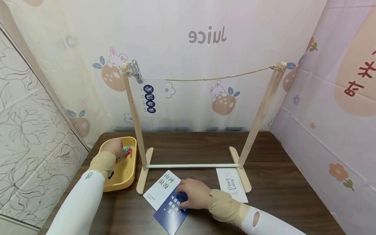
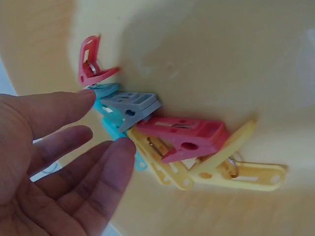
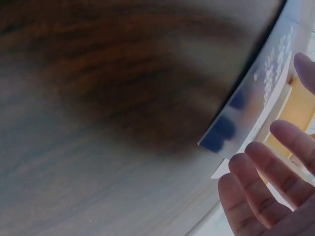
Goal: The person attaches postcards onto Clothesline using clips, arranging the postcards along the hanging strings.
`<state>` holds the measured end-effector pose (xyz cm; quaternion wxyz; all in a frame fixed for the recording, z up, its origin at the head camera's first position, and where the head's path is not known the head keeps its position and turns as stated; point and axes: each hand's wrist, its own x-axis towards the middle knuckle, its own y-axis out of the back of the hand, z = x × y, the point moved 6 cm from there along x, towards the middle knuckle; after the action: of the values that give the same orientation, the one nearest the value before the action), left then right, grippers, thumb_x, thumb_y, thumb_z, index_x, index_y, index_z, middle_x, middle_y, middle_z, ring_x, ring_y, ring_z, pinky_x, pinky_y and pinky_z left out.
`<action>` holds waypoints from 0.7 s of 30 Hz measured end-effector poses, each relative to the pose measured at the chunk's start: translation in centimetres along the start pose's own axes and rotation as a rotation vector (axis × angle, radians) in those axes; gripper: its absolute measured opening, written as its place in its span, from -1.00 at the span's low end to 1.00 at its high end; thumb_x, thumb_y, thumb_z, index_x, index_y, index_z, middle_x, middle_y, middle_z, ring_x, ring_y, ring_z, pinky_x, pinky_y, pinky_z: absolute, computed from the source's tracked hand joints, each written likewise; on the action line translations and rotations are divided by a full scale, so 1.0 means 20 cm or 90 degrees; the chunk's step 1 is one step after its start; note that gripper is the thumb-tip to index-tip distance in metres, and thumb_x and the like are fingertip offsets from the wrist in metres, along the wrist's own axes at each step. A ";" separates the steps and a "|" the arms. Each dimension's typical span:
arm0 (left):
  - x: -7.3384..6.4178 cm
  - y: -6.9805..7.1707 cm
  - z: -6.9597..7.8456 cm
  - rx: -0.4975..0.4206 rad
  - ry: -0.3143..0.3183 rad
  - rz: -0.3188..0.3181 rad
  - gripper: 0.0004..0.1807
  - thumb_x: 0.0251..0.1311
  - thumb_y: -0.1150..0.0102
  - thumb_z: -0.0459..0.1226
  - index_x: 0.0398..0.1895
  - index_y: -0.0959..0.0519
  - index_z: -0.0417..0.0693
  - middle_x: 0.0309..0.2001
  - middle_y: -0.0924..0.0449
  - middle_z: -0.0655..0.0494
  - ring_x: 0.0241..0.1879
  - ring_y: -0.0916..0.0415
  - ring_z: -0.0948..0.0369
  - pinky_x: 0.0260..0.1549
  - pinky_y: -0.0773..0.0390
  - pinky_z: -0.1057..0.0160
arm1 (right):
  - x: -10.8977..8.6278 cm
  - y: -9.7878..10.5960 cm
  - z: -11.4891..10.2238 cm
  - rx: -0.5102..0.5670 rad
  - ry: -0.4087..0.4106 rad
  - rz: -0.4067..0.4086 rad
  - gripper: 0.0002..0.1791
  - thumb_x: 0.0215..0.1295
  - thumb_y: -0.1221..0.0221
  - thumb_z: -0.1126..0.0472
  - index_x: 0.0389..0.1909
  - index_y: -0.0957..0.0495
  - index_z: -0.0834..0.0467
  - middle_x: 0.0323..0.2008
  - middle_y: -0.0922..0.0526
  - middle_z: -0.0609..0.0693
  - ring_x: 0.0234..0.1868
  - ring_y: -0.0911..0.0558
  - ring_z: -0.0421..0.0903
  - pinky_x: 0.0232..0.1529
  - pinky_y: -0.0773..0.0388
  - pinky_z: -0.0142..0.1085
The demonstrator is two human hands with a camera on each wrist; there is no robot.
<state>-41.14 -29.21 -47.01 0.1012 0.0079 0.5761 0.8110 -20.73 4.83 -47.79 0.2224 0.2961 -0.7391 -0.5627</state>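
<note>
My left hand (image 1: 113, 147) reaches into the yellow basket (image 1: 134, 163). In the left wrist view its thumb and fingers stand apart around the near end of a pile of clothespins, close to a teal clothespin (image 2: 112, 118). Beside that lie a grey clothespin (image 2: 130, 102), red clothespins (image 2: 184, 135) and yellow clothespins (image 2: 236, 179). My right hand (image 1: 196, 194) hovers over a navy card (image 1: 170, 218) with its fingers spread and slightly bent, pinching nothing. A white card (image 1: 160, 189) with dark lettering lies alongside the navy one, partly under it.
A wooden frame (image 1: 261, 114) carries a twine line (image 1: 205, 79). At its left end a grey clothespin (image 1: 136, 71) holds a white card (image 1: 158, 94) with blue circles. A "Good Luck" card (image 1: 230, 182) lies by the right foot, on the dark table (image 1: 282, 182).
</note>
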 end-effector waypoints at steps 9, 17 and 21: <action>-0.01 -0.05 -0.02 0.034 0.042 -0.031 -0.75 0.13 -0.18 -0.44 -0.66 -0.47 -0.07 -0.51 -0.52 -0.04 -0.46 -0.46 0.04 -0.44 -0.46 0.15 | 0.00 -0.05 -0.05 -0.040 0.039 -0.039 -0.59 0.16 -0.59 -0.14 -0.03 -0.82 -0.09 0.02 -0.73 -0.17 -0.01 -0.60 -0.27 0.04 -0.60 -0.43; -0.04 -0.03 0.03 0.049 0.044 -0.024 -0.93 0.24 -0.23 -0.44 -0.38 -0.64 -0.31 -0.42 -0.58 -0.12 -0.42 -0.49 0.01 -0.38 -0.51 0.10 | -0.03 -0.05 -0.05 -0.070 0.056 -0.037 -0.63 0.14 -0.61 -0.11 -0.04 -0.83 -0.14 0.00 -0.73 -0.18 -0.04 -0.58 -0.28 -0.01 -0.58 -0.42; -0.03 -0.03 0.03 0.043 0.043 -0.034 -0.93 0.22 -0.27 -0.43 -0.36 -0.66 -0.33 -0.41 -0.59 -0.12 -0.40 -0.49 0.00 -0.34 -0.53 0.07 | -0.05 -0.03 -0.04 -0.059 0.053 -0.043 -0.61 0.11 -0.64 -0.07 -0.05 -0.83 -0.11 0.02 -0.74 -0.17 0.02 -0.61 -0.26 0.03 -0.61 -0.37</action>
<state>-40.42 -28.62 -47.35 0.1030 -0.0315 0.6061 0.7881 -19.43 4.81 -48.10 0.2476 0.3335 -0.6922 -0.5902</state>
